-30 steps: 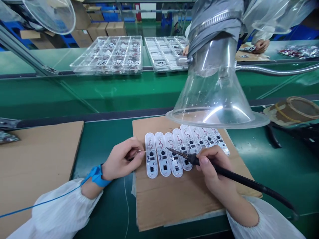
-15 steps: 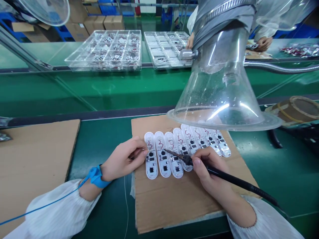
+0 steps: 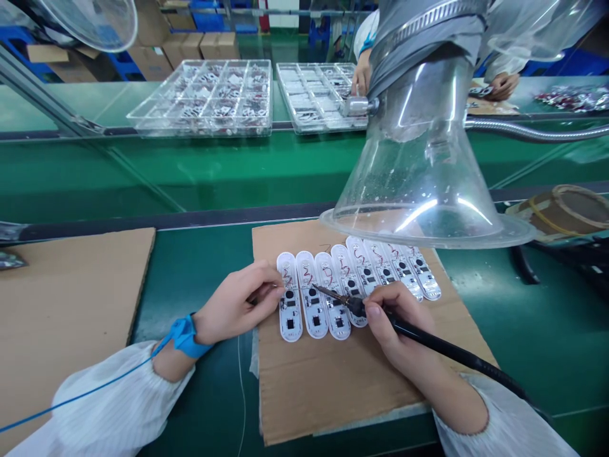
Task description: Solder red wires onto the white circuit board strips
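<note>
Several long white rounded pieces with circuit boards and thin red wires lie side by side on a cardboard sheet. My right hand grips a soldering iron like a pen, its tip touching or just over the second piece from the left. At the left end of the row, my left hand pinches a thin solder wire; its strand hangs below the hand. The fingers partly hide its end. A blue wrist strap with a cord circles my left wrist.
A clear fume hood hangs low over the row's far right. Another cardboard sheet lies left. Divided clear trays stand beyond the ledge, near a co-worker's hands. A brown roll sits right.
Both my hands and the iron stay almost in place; the view shifts very slightly. Across the ledge, the co-worker's hand by the right tray has moved a little left.
</note>
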`<state>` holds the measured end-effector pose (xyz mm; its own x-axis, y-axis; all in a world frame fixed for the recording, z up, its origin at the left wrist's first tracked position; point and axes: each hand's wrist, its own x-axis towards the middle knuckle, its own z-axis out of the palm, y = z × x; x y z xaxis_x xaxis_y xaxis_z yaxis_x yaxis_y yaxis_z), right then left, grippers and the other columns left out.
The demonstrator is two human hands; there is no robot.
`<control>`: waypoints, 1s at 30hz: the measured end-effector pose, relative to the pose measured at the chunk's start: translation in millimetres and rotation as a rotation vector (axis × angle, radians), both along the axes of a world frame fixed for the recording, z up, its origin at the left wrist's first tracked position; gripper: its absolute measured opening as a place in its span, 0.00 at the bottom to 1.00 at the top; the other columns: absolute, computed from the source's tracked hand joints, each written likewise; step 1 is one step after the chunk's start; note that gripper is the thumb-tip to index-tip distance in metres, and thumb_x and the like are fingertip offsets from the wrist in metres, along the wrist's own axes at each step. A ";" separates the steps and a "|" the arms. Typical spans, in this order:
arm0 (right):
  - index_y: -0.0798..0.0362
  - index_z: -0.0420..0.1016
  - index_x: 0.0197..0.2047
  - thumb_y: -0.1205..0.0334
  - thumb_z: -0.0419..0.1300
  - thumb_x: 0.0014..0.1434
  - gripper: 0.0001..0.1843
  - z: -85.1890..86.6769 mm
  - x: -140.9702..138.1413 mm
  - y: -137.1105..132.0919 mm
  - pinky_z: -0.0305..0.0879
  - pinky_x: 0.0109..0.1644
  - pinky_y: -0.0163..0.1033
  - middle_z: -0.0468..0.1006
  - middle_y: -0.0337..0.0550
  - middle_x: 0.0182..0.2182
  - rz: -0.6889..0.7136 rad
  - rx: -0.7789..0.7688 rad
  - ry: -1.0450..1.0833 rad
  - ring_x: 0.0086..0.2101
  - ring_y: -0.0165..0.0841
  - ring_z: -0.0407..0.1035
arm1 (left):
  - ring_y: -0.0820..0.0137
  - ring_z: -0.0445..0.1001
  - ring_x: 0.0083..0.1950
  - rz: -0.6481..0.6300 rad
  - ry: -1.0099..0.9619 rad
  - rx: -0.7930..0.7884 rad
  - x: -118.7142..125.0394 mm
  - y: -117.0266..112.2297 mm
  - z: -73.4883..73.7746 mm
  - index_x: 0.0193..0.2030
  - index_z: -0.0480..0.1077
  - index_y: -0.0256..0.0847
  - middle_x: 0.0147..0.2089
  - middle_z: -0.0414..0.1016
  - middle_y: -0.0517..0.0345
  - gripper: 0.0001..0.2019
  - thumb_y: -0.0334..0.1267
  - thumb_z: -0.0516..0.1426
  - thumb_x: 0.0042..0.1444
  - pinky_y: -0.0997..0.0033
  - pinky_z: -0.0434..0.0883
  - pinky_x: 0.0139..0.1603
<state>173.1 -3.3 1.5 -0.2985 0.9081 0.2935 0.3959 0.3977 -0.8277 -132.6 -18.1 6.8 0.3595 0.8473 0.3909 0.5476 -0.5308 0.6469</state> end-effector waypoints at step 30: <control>0.47 0.72 0.34 0.63 0.63 0.68 0.09 21.5 -12.6 9.2 0.66 0.27 0.33 0.76 0.33 0.25 0.064 -0.054 -0.073 0.24 0.29 0.71 | 0.76 0.61 0.28 0.031 -0.009 -0.005 -10.6 2.3 -1.5 0.41 0.67 0.43 0.31 0.63 0.66 0.06 0.28 0.57 0.69 0.76 0.61 0.28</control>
<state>160.5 5.9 23.0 -0.3756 0.9003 0.2199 0.4311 0.3797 -0.8185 -143.2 -15.8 5.3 0.3298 0.8600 0.3893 0.5576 -0.5102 0.6548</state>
